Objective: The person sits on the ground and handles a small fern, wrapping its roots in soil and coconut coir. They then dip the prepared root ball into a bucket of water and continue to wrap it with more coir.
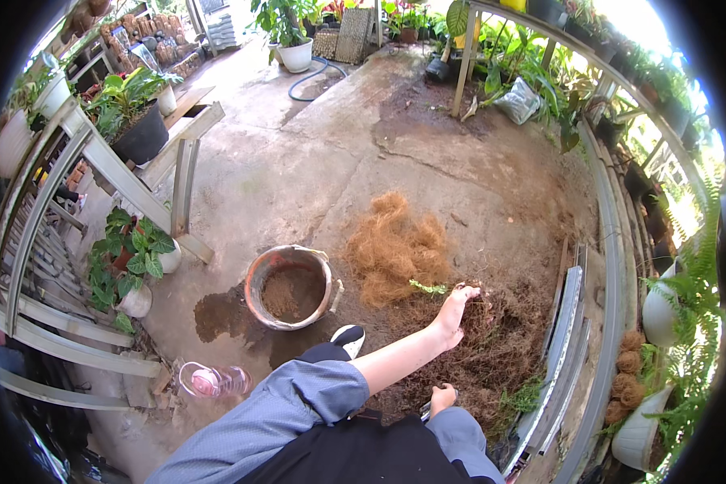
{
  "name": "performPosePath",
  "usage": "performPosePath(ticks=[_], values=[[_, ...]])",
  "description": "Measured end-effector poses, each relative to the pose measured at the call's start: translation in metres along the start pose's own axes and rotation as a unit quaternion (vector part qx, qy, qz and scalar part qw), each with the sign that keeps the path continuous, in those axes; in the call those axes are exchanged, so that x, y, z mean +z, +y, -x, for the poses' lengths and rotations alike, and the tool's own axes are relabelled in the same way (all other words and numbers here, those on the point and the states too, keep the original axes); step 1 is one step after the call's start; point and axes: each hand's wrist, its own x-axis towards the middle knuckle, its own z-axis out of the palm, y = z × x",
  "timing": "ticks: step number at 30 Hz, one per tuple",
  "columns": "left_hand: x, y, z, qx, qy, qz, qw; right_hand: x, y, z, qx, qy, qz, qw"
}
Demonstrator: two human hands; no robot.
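Observation:
My left hand [451, 317] reaches across to the right, its fingertips at the upper edge of a heap of dark brown fibres and roots [490, 357]; whether they grip any is unclear. Low in front of my body, my right hand [442, 399] is closed around a partly hidden metal tool [425, 411]. A small green fern sprig [428, 287] lies just left of my left hand. Beyond it sits a loose pile of light orange-brown fibre [399, 248]. To the left stands a round, worn bucket [288, 324] with brown, wet-looking contents.
A clear pink-tinted plastic container [215, 382] lies left of my leg. Wet patches mark the concrete floor [266, 175]. Metal rails [559, 357] run along the right, beside hanging ferns and white pots [661, 308]. Metal framing [115, 172] and potted plants stand left; a hose [305, 98] lies farther back.

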Motion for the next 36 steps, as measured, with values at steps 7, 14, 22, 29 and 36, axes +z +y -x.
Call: performPosePath(ticks=[7, 14, 22, 29, 36], values=[[0.011, -0.008, -0.002, -0.017, -0.037, 0.007, 0.999, -0.039, -0.005, -0.008, 0.148, 0.011, -0.385, 0.911], [-0.008, -0.022, -0.006, -0.018, 0.018, -0.022, 0.999, -0.228, -0.133, -0.003, -0.079, -0.118, -0.477, 0.868], [0.004, -0.051, 0.005, -0.080, -0.045, -0.013, 0.996, -0.383, -0.235, 0.083, -0.239, -0.138, -0.337, 0.900], [0.003, -0.061, 0.030, -0.152, -0.064, -0.069, 0.984, -0.354, -0.261, 0.099, -0.352, -0.093, -0.195, 0.911], [0.015, -0.053, 0.032, -0.145, -0.077, -0.094, 0.982, -0.339, -0.258, 0.111, -0.408, -0.037, -0.153, 0.899]])
